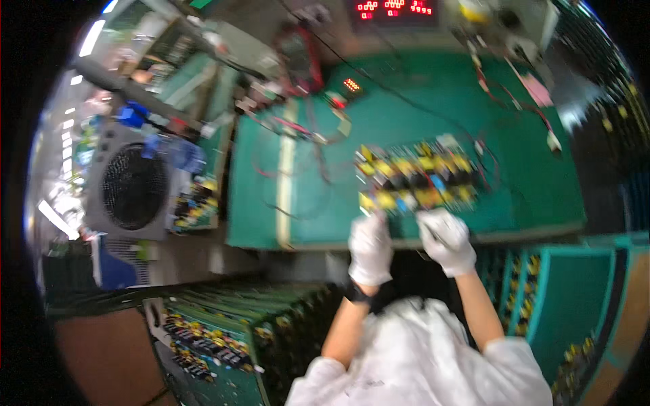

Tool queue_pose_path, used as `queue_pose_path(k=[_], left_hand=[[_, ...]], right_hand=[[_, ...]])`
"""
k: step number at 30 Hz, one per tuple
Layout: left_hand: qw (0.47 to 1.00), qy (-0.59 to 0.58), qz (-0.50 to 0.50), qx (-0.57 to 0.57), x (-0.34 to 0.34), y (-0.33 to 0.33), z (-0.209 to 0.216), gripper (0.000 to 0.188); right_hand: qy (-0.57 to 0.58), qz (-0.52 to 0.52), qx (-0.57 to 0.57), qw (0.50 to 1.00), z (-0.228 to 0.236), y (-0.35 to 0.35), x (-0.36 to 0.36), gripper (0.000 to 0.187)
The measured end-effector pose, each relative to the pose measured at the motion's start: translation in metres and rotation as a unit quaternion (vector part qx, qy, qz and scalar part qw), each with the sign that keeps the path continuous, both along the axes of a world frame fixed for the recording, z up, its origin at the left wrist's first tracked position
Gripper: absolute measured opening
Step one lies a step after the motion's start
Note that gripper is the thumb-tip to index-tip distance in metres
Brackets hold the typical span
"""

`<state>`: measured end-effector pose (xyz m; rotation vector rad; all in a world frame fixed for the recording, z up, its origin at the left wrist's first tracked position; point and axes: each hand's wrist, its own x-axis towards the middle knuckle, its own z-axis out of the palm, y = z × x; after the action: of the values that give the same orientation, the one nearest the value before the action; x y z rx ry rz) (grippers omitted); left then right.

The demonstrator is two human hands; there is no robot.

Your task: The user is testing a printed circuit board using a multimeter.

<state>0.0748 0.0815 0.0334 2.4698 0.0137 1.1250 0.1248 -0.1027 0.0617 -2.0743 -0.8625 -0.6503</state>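
A circuit board (414,177) crowded with yellow and black components lies on the green bench mat in front of me. My left hand (370,250), in a white glove, is closed at the board's near left corner; what its fingers grip, if anything, is hidden. My right hand (448,242), gloved too, is closed by the middle of the board's near edge. A thin dark tool (439,237) seems to lie across its fingers, too blurred to name its kind. Both sets of fingertips meet or nearly meet the board's edge.
A red-framed meter (300,62) and a small lit display (351,85) stand at the back, with loose wires (399,97) across the mat (542,183). A grey fan (134,186) is at left. Racks of boards stand near left (223,338) and near right (518,291).
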Motion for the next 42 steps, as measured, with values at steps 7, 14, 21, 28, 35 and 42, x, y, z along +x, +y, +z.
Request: queue_pose_path(k=[7,14,21,28,35,42], left_hand=[[0.997,0.002,-0.041,-0.063,-0.013,-0.011,-0.003,0.037],[0.995,-0.005,-0.051,-0.087,-0.004,-0.006,0.002,0.033],[0.995,-0.002,-0.05,-0.089,-0.004,-0.006,0.006,0.031],[0.994,0.008,-0.054,-0.093,-0.006,-0.009,0.011,0.032],[0.995,0.041,-0.055,-0.067,-0.004,-0.005,0.022,0.031],[0.995,0.049,-0.054,-0.062,0.0,-0.002,0.023,0.031]], right_hand=[[-0.005,0.02,0.002,1.0,-0.009,-0.013,-0.009,0.03],[0.013,0.014,-0.012,1.0,-0.004,-0.009,-0.003,0.023],[0.011,0.01,-0.012,1.0,-0.003,-0.009,-0.002,0.022],[0.012,0.004,-0.024,1.0,-0.001,-0.01,-0.005,0.021],[0.022,0.01,-0.017,1.0,0.002,-0.006,-0.001,0.02],[0.03,0.007,-0.017,0.999,0.003,-0.004,0.002,0.019]])
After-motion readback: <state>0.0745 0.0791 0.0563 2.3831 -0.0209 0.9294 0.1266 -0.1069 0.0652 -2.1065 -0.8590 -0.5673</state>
